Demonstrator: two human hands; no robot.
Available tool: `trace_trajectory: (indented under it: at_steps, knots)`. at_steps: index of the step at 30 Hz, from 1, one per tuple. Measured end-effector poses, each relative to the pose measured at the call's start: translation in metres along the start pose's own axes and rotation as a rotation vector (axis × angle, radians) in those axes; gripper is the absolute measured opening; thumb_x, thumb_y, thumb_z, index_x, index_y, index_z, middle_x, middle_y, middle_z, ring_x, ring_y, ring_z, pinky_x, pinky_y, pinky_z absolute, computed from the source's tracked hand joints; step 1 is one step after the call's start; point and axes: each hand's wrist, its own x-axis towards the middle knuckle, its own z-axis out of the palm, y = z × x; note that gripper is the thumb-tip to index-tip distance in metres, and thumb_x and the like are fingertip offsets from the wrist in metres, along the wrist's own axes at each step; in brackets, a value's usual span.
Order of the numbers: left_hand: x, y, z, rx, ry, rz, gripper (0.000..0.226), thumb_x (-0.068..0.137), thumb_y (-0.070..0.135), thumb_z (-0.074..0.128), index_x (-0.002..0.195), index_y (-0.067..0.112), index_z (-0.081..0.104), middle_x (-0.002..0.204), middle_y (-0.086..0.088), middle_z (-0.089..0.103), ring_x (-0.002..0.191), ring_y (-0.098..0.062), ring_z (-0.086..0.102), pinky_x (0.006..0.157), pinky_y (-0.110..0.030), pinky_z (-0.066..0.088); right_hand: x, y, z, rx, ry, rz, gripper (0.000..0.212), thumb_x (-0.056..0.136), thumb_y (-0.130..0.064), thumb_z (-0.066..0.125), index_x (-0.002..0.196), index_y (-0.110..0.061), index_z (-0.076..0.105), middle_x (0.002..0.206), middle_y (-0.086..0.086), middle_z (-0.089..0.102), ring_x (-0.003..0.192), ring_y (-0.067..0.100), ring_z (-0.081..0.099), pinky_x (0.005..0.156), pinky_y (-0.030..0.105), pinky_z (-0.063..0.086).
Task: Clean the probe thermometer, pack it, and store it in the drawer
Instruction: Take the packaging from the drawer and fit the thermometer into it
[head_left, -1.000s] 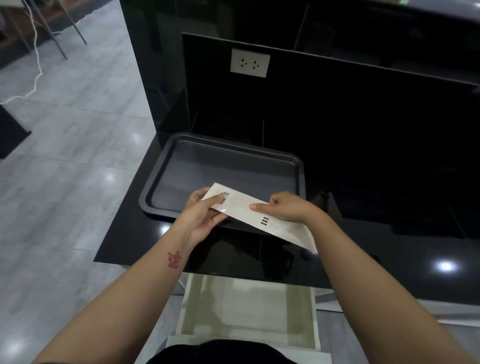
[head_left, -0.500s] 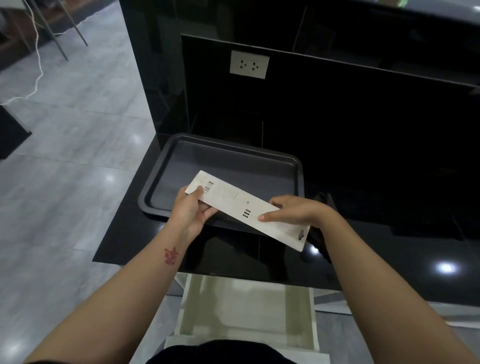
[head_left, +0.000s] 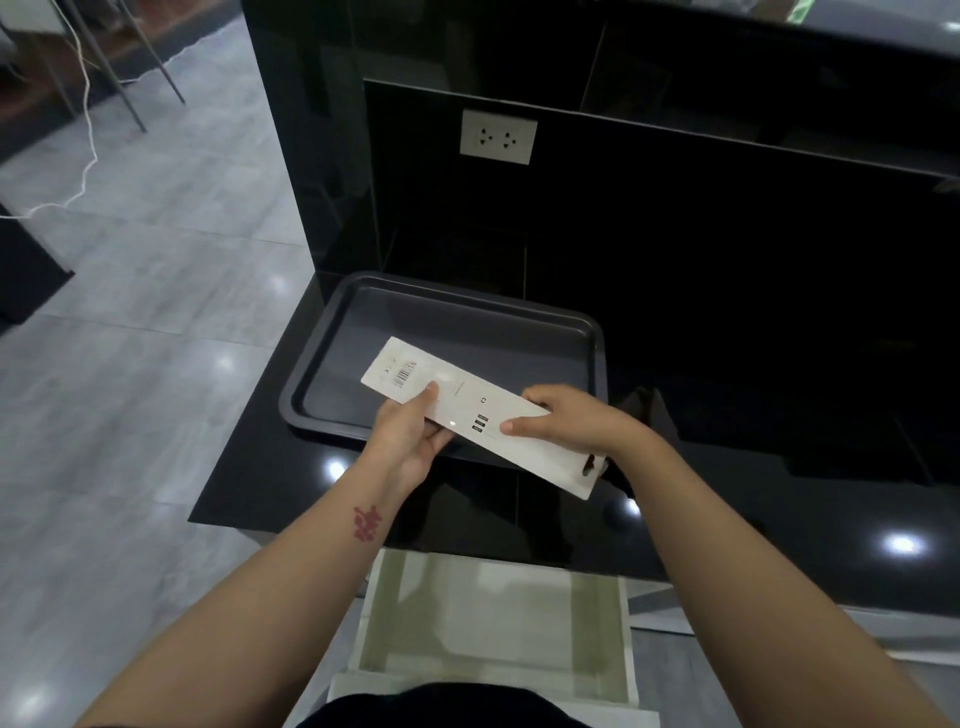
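Note:
A long flat white package (head_left: 467, 405), printed with a barcode and small icons, is held level above the front edge of the black counter (head_left: 779, 509). My left hand (head_left: 410, 441) grips its near-left part, thumb on top. My right hand (head_left: 571, 423) holds its right part, fingers over the far edge. The package slants from upper left to lower right, with a hang hole at its right end. The probe thermometer itself is not visible. Below the counter a pale drawer (head_left: 498, 618) stands pulled out and shows nothing inside.
A dark baking tray (head_left: 571, 325) lies on the counter just behind the package, bare inside. A white wall socket (head_left: 497, 136) sits on the black back panel. Grey tiled floor (head_left: 130, 364) stretches left, with a white cable and chair legs far off.
Both hands have turned and flattened the package, so its printed face now points up. It has also shifted slightly left and farther over the tray.

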Motion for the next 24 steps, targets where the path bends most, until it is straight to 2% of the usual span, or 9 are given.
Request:
trace_trajectory:
  at_steps: [2,4,6,8,11,13,15,20,24]
  knots:
    - [-0.002,0.002,0.004,-0.035,-0.041,-0.099,0.045,0.095,0.039,0.059,0.132,0.015,0.052,0.124,-0.015,0.066,0.107,-0.03,0.066,0.074,-0.044,0.058,0.001,-0.001,0.004,-0.183,0.122,-0.052,0.03,0.085,-0.054,0.065,0.1,-0.028,0.06,0.094,-0.013,0.064,0.086,0.015,0.061,0.068,0.033,0.046]
    - [-0.003,0.006,0.01,-0.079,-0.055,-0.18,0.07,0.085,0.056,0.063,0.138,0.015,0.045,0.132,-0.02,0.057,0.115,-0.034,0.061,0.087,-0.053,0.054,0.0,-0.003,0.009,-0.521,0.302,-0.171,0.035,0.088,-0.053,0.06,0.113,-0.028,0.055,0.099,-0.008,0.064,0.091,0.02,0.06,0.07,0.036,0.043]
    - [-0.005,0.012,0.019,-0.127,-0.024,-0.202,0.077,0.086,0.053,0.064,0.143,0.01,0.037,0.139,-0.02,0.046,0.126,-0.036,0.052,0.101,-0.057,0.045,0.001,-0.004,0.02,-0.742,0.478,-0.356,0.032,0.088,-0.046,0.061,0.109,-0.023,0.054,0.094,-0.001,0.065,0.089,0.026,0.063,0.07,0.037,0.038]
    - [-0.005,0.016,0.025,-0.241,0.007,-0.184,0.062,0.093,0.038,0.063,0.141,0.005,0.04,0.132,-0.016,0.051,0.125,-0.035,0.051,0.099,-0.056,0.045,0.001,-0.007,0.03,-0.795,0.555,-0.421,0.031,0.086,-0.042,0.065,0.105,-0.02,0.055,0.092,0.002,0.063,0.088,0.027,0.062,0.069,0.037,0.035]
    - [-0.002,0.018,0.024,-0.368,0.002,-0.131,0.037,0.101,0.024,0.051,0.136,0.011,0.046,0.136,-0.014,0.055,0.124,-0.035,0.053,0.092,-0.053,0.046,0.001,-0.003,0.035,-0.638,0.45,-0.331,0.049,0.086,-0.058,0.058,0.121,-0.025,0.051,0.117,-0.002,0.059,0.107,0.021,0.055,0.087,0.038,0.039]
    - [-0.002,0.016,0.019,-0.418,-0.034,-0.098,0.039,0.102,0.02,0.05,0.14,0.014,0.045,0.137,-0.018,0.054,0.124,-0.038,0.053,0.095,-0.055,0.045,-0.001,0.002,0.034,-0.49,0.338,-0.235,0.069,0.085,-0.07,0.051,0.138,-0.026,0.043,0.136,-0.003,0.053,0.123,0.019,0.049,0.1,0.04,0.036]
    - [-0.003,0.014,0.016,-0.443,-0.073,-0.071,0.039,0.1,0.016,0.053,0.139,0.016,0.046,0.135,-0.02,0.056,0.122,-0.04,0.055,0.099,-0.058,0.044,-0.005,0.007,0.033,-0.391,0.25,-0.177,0.078,0.084,-0.072,0.049,0.146,-0.027,0.035,0.148,-0.004,0.045,0.132,0.019,0.044,0.107,0.042,0.033]
    - [-0.012,0.002,0.017,-0.461,-0.085,-0.04,0.036,0.099,0.017,0.055,0.136,0.017,0.053,0.13,-0.019,0.06,0.117,-0.039,0.059,0.094,-0.055,0.048,-0.014,0.011,0.029,-0.293,0.182,-0.137,0.083,0.081,-0.066,0.06,0.149,-0.025,0.034,0.149,-0.004,0.046,0.131,0.018,0.047,0.108,0.042,0.038]
    - [-0.018,-0.008,0.02,-0.454,-0.109,-0.015,0.035,0.1,0.019,0.054,0.134,0.02,0.054,0.131,-0.017,0.06,0.118,-0.036,0.059,0.099,-0.053,0.046,-0.022,0.015,0.029,-0.402,0.217,-0.175,0.08,0.079,-0.059,0.066,0.146,-0.023,0.038,0.141,-0.004,0.051,0.121,0.017,0.052,0.1,0.036,0.045]
